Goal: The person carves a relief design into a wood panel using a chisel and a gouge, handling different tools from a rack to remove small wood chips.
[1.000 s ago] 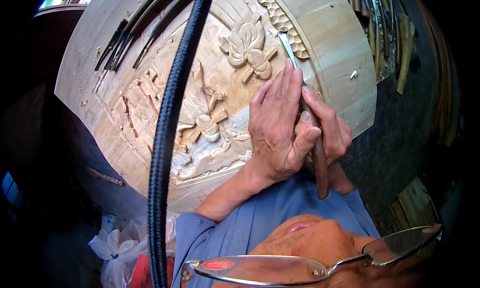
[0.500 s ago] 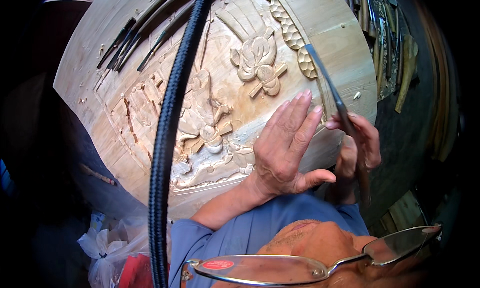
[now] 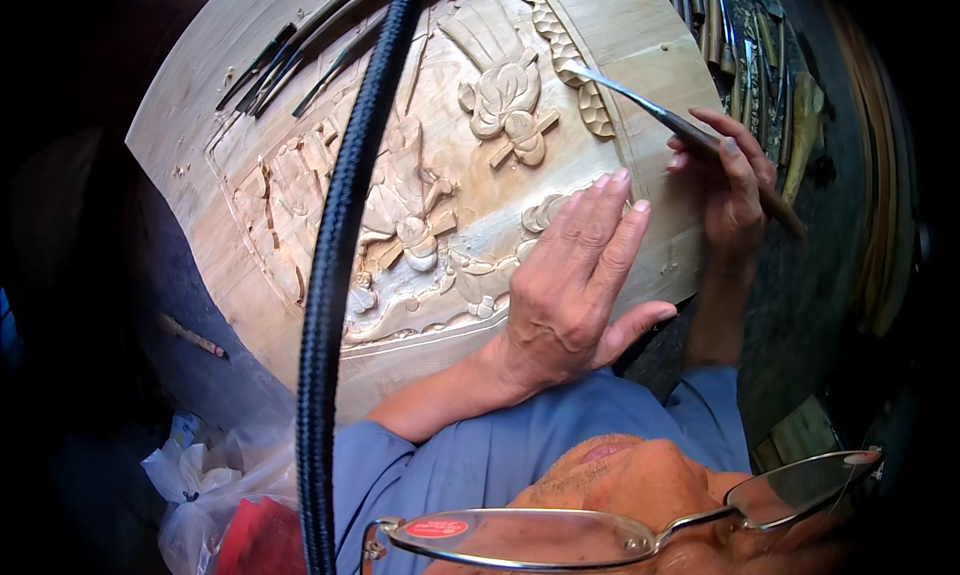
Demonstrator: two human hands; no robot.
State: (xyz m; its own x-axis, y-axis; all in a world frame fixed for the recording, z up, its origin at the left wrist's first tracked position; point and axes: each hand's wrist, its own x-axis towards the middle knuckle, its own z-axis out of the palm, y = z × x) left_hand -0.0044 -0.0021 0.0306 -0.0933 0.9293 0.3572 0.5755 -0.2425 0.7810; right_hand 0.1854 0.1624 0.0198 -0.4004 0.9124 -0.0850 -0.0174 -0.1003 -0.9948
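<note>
The left hand (image 3: 572, 293) is palm down over the lower part of the carved wooden panel (image 3: 655, 40), fingers extended, thumb spread, holding nothing visible. The right hand (image 3: 732, 183) grips the chisel (image 3: 688, 130) by its dark handle beside the panel's right edge. The blade tip is at the faceted border (image 3: 592, 110); contact cannot be confirmed.
</note>
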